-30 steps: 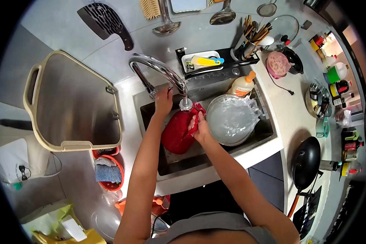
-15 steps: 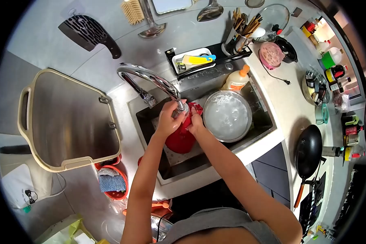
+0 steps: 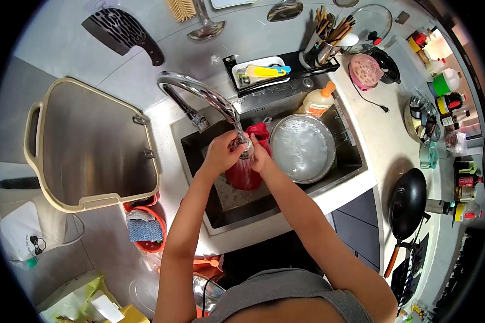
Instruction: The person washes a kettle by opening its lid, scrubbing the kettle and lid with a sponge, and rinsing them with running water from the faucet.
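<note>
Over the sink (image 3: 221,215), my left hand (image 3: 221,153) is wrapped round the head of the chrome faucet (image 3: 210,94), and water sprays down from it. Just right of it, my right hand (image 3: 260,156) is closed at the spray head, beside a red cloth-like item (image 3: 258,132); exactly what its fingers grip is hidden. A red rounded thing (image 3: 245,177) lies under the spray below my hands. Touching distance to the right, a round metal basin (image 3: 303,148) holds cloudy, foamy water.
A soap bottle (image 3: 317,102) stands at the sink's back right corner. Behind the sink is a black rack (image 3: 285,75) with a tray and chopsticks. A large cutting board (image 3: 97,145) leans at left; a black wok (image 3: 408,204) sits at right.
The red item under the spray has shifted and shows less below my hands. Water now fans visibly from the faucet head. The whole view has shifted slightly.
</note>
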`<state>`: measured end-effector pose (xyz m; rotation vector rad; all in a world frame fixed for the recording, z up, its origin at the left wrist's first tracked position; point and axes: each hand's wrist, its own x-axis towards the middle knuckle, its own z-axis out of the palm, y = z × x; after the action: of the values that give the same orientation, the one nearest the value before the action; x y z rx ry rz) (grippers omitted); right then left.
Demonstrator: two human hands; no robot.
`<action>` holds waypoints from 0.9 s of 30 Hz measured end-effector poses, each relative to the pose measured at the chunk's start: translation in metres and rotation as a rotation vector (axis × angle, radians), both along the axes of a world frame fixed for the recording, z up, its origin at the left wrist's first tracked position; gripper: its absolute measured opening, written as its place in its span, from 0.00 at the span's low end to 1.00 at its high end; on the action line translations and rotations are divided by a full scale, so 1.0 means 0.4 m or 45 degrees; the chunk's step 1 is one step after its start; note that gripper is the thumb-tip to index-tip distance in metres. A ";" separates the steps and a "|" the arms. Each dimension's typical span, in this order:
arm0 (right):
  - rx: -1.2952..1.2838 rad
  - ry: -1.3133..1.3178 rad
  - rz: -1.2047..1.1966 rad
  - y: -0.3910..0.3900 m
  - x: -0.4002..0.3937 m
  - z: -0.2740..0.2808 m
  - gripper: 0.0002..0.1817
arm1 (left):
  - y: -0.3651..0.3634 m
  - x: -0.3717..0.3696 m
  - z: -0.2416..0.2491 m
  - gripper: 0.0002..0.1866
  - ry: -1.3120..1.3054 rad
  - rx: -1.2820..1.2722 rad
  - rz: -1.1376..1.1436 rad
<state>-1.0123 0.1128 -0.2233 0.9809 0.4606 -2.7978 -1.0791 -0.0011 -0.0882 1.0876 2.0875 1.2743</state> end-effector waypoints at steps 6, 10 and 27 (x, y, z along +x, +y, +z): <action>0.008 0.080 -0.065 0.041 -0.012 -0.071 0.25 | 0.014 -0.005 -0.012 0.12 -0.102 0.099 -0.033; 0.080 0.155 -0.038 -0.014 0.012 0.028 0.11 | 0.033 0.004 -0.012 0.12 -0.187 0.024 0.070; 0.454 -0.038 0.235 -0.084 0.130 0.095 0.14 | 0.043 0.001 -0.051 0.12 0.175 0.183 0.220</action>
<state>-0.9602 0.0792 -0.1853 0.9811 1.0160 -2.5821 -1.0789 0.0163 -0.1085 1.1028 2.2623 1.4901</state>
